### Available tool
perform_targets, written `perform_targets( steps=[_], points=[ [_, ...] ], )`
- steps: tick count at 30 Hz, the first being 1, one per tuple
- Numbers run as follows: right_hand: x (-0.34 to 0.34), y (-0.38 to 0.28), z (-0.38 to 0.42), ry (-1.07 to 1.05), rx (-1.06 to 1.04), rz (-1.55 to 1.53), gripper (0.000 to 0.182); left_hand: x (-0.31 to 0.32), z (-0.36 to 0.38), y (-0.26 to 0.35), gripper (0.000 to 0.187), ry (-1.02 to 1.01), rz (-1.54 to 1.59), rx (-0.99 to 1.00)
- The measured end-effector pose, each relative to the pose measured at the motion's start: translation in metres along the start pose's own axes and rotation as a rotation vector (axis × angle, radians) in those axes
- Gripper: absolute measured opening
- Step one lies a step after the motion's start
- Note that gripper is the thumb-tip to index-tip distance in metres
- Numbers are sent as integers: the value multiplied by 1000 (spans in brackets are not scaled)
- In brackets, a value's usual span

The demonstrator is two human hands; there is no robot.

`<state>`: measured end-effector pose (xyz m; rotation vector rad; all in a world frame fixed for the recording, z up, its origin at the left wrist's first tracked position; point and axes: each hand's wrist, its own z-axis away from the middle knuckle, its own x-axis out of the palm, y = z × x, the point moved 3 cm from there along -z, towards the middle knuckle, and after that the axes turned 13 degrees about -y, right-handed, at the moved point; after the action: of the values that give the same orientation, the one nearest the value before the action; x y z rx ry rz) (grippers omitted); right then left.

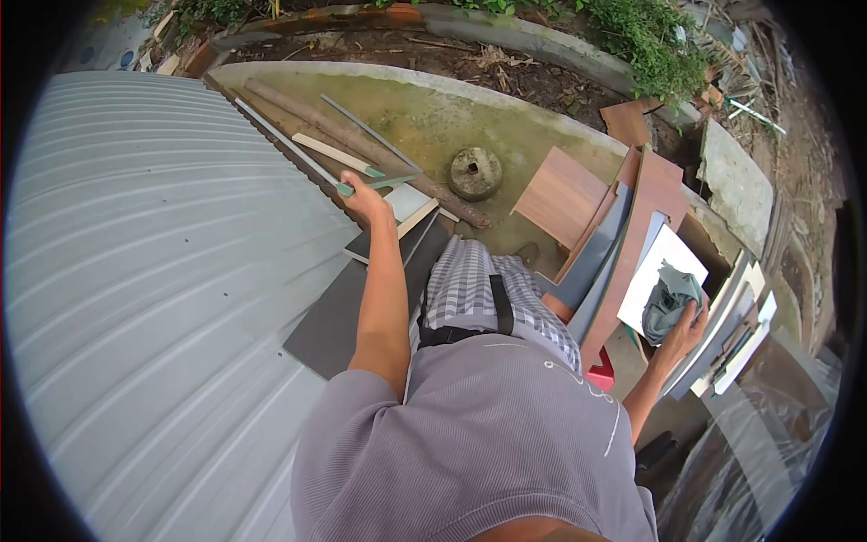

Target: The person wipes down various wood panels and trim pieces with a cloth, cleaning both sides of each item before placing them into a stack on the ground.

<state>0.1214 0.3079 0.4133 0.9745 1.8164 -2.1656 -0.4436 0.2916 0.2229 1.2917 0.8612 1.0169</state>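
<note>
My left hand (367, 197) is closed at the near end of a long, narrow pale strip (289, 143), whose tip shows green by my fingers. Beside it lie a wooden strip (330, 153) with a green end and a flat green piece (395, 182). Below the hand, a light-edged panel (411, 210) rests by a dark grey board (330, 312). Over on the right, my right hand (684, 336) grips a crumpled grey cloth (670, 303) in front of a white board (666, 257). Part of that hand's fingers is hidden behind the cloth.
Corrugated metal sheeting (163, 271) spans the left side. A round stone block (475, 173) sits on the mossy concrete ahead, near a long log (352, 135). Brown panels (564, 197) and stacked boards (637, 244) stand at the right. Clear plastic sheeting (768, 434) lies lower right.
</note>
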Motion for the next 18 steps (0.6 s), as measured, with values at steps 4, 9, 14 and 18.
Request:
perform_targets(
  steps=[4, 9, 14, 18],
  points=[
    [17, -16, 7, -56, -16, 140, 36, -29, -12, -40, 46, 263, 48, -229],
    [41, -30, 10, -105, -65, 329, 34, -59, -17, -46, 40, 202, 53, -154],
    [63, -32, 5, -198, -129, 372, 31, -85, 3, -59, 30, 135, 35, -148],
    [79, -40, 5, -225, -161, 329, 29, -93, 33, -48, 30, 212, 103, -244]
  ],
)
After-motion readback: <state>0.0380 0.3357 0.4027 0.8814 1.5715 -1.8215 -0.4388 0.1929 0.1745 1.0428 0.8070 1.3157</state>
